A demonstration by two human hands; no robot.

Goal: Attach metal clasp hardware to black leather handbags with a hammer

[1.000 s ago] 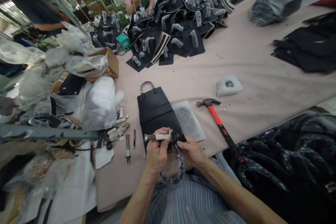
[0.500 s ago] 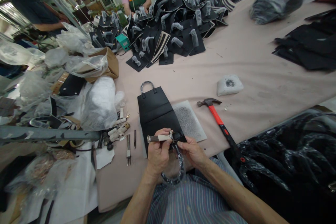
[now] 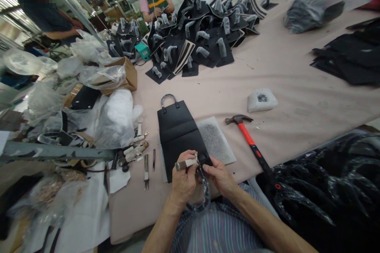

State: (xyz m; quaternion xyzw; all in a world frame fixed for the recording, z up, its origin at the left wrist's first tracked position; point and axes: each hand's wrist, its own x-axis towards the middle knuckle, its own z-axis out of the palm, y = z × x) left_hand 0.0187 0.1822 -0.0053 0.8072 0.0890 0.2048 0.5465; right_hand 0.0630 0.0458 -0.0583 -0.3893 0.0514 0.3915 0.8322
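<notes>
A black leather bag panel (image 3: 178,130) with a wrapped handle at its far end lies flat on the pink table (image 3: 282,83) in front of me. My left hand (image 3: 184,184) is closed round a pale-handled metal tool (image 3: 186,163), whose tip meets the panel's near edge. My right hand (image 3: 221,178) pinches that near edge, where a plastic-wrapped black handle loop (image 3: 204,193) hangs down toward my lap.
A red-handled hammer (image 3: 251,142) lies right of a grey mat (image 3: 215,140), with a white block (image 3: 261,100) beyond. Small tools (image 3: 146,166) and plastic bags (image 3: 114,118) crowd the left. A heap of black panels (image 3: 196,39) fills the far table. Two other people work at the far side.
The view has tilted slightly, so everything sits lower in frame. The tool in my left hand has turned a little steeper toward the panel edge; both hands stay on the work.
</notes>
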